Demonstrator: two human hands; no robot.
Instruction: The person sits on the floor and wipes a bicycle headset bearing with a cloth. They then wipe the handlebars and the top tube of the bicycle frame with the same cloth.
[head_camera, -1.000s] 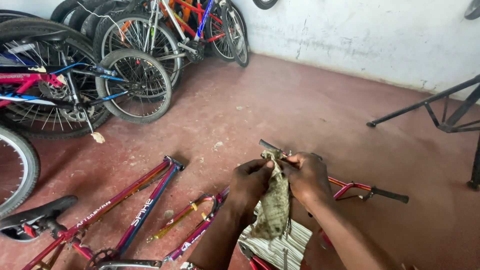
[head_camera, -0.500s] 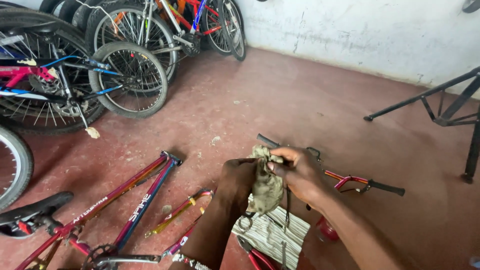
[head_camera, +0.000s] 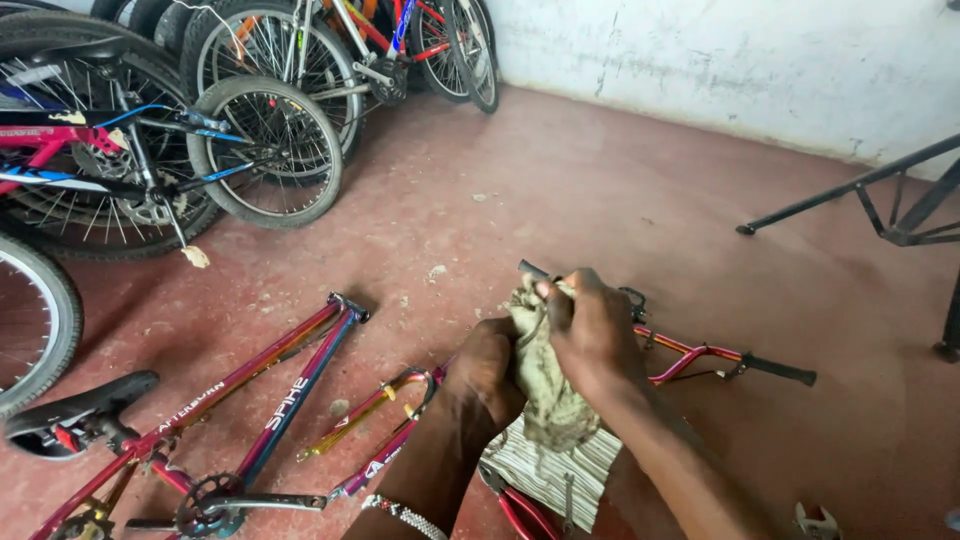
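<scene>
My right hand (head_camera: 592, 330) presses a dirty beige rag (head_camera: 545, 385) against the red handlebar (head_camera: 700, 352) of a stripped bicycle lying on the floor. My left hand (head_camera: 485, 372) grips the same rag and the bar part beneath it, just left of the right hand. The handlebar's black grip (head_camera: 780, 372) sticks out to the right; its other end (head_camera: 532, 268) shows above my fingers. The red and blue frame (head_camera: 270, 395) with a black saddle (head_camera: 75, 405) and a chainring (head_camera: 205, 492) lies at the lower left.
Several bicycles (head_camera: 170, 140) lean together at the upper left, and a wheel (head_camera: 30, 320) stands at the left edge. A black metal stand (head_camera: 880, 200) is at the right. A striped cloth (head_camera: 550, 475) lies under my arms, with red-handled pliers (head_camera: 525, 515) beside it.
Both hands stay on the rag at the handlebar; the right hand has slid over the top of the rag. The view has shifted slightly down and to the right.
</scene>
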